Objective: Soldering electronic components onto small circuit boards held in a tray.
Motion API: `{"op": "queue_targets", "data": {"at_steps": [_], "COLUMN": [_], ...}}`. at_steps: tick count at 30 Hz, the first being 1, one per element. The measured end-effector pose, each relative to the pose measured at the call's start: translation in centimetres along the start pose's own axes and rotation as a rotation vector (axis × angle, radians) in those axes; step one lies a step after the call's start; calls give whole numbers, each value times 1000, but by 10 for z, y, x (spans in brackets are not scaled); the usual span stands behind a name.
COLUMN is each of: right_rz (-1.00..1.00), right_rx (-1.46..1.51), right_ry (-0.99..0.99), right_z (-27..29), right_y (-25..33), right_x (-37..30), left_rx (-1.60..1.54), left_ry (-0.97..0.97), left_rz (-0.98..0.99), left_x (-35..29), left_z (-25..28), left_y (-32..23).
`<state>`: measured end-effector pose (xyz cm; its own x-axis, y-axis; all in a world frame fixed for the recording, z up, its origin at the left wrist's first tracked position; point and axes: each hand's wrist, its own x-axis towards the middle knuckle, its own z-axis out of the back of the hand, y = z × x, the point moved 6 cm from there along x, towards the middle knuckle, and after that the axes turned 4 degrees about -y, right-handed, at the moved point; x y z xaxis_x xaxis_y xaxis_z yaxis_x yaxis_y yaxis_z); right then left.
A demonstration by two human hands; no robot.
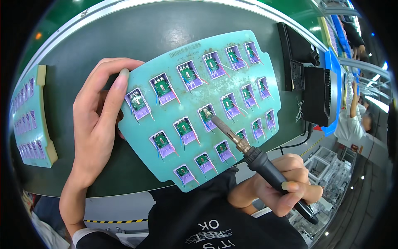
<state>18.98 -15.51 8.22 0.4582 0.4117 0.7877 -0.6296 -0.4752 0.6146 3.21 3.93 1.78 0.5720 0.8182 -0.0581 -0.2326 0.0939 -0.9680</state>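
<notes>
My left hand [97,114] grips the upper left edge of a teal tray [172,111], its thumb on top and other fingers curled beneath. The tray is tilted above the bench. Several purple housings sit in its slots in rows, each with a small green circuit board [188,76] and thin red, blue and white wires. In my right hand [286,184] is a black-handled soldering iron [265,166]. Its metal tip reaches a circuit board [206,116] near the tray's middle; whether it touches the board I cannot tell.
On the left of the dark green bench top [58,103] lies a second teal tray [31,137] with purple parts. Black box-shaped units [319,95] stand at the right, by a blue bin edge [331,91], with a black cable below. A person in white [350,124] is farther right.
</notes>
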Motion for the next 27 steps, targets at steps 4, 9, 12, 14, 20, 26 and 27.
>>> {"op": "queue_targets", "data": {"at_steps": [4, 9, 12, 14, 20, 26, 27], "right_rz": [1, -8, -9, -10, -11, -8, -9], "right_rx": [-7, -30, -35, -42, -54, -47, -46], "right_ry": [12, 9, 20, 24, 30, 38, 40], "right_z": [0, 2, -1, -3, -4, -2, -2], "right_y": [-2, -4, -4, -3, 0, 0, 0], "right_x": [-1, -1, -2, -1, 0, 0, -1], "left_rx": [7, 6, 6, 4, 0, 4, 11], "left_ry": [5, 1, 9, 7, -4, -5, -3], "left_rz": [6, 1, 7, -3, -20, 0, 7], "left_x": [-1, 0, 1, 1, 0, -1, -1], "left_z": [-1, -2, -1, 1, 2, 1, 1], "left_y": [0, 0, 0, 1, 0, 1, 1]}}
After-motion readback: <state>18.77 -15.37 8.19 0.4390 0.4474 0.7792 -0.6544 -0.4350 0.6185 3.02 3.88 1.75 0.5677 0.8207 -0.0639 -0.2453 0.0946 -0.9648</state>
